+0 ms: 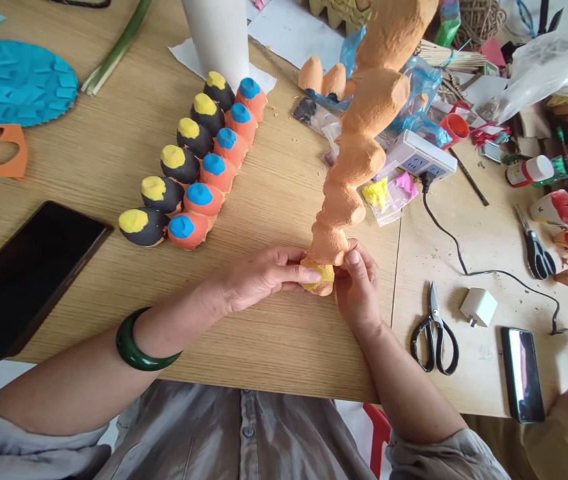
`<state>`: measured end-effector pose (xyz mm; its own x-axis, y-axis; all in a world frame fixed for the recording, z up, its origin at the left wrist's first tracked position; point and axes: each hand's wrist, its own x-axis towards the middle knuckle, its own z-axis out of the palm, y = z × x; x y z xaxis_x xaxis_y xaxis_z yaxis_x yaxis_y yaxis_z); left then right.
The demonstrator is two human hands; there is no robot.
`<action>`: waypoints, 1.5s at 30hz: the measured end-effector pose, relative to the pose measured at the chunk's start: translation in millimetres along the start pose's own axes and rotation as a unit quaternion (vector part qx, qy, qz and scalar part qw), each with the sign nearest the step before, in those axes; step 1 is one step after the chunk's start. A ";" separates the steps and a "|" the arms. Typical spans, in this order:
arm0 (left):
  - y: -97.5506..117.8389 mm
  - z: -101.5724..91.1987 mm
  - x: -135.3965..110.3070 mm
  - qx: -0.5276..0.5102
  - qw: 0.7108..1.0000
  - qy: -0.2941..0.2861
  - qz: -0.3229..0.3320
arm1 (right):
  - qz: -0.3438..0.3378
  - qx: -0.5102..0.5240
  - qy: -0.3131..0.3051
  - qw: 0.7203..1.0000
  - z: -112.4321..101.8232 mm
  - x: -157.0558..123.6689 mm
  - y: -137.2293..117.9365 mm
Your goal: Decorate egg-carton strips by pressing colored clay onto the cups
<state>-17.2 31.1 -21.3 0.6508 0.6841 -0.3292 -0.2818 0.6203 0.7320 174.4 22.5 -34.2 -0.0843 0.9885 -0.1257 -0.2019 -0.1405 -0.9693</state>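
Note:
An orange strip of egg carton cups [357,157] stands up from the table in front of me, its near end between my hands. My left hand [269,273] is closed on that end, its thumb on a patch of yellow clay [325,273] wrapped round the lowest cup. My right hand [361,283] pinches the other side of the same strip with thumb and fingers. To the left lies a double row of cups: black ones with yellow tops [173,160] beside red-orange ones with blue tops [213,168].
Scissors [434,333], a white charger plug [479,307] and a phone [523,377] lie at right. A power strip [421,157] trails a black cord. A tablet [31,273] lies at left, a white cylinder [218,40] at the back. Part of another person shows at the right edge.

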 end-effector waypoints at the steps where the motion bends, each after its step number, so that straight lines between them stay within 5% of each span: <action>1: -1.3 -0.3 0.2 0.011 1.000 0.008 0.010 | 0.003 0.000 -0.001 1.000 0.4 -0.1 -0.3; 19: 5.5 4.1 1.1 -0.176 0.984 0.038 0.003 | 0.047 0.054 0.043 0.997 3.9 7.6 -7.3; 24: 9.3 3.3 -2.2 -0.138 0.990 0.009 0.010 | 0.010 0.035 0.062 0.997 2.3 7.6 -1.6; 30: 8.5 4.5 -2.6 0.043 0.997 0.039 0.042 | -0.079 -0.033 0.045 0.995 3.9 2.2 0.4; 34: 0.6 6.0 -1.3 0.082 0.993 0.069 0.054 | -0.084 -0.063 0.067 0.992 7.0 -0.2 -3.3; 45: -10.5 6.4 2.5 0.136 0.984 0.042 0.102 | -0.108 -0.153 0.074 0.980 10.6 -6.1 -4.0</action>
<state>-8.1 23.8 -26.0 0.5359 0.8207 -0.1982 -0.1942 0.3483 0.9171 165.4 16.4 -27.3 0.0745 0.9938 0.0826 0.1039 0.0747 -0.9918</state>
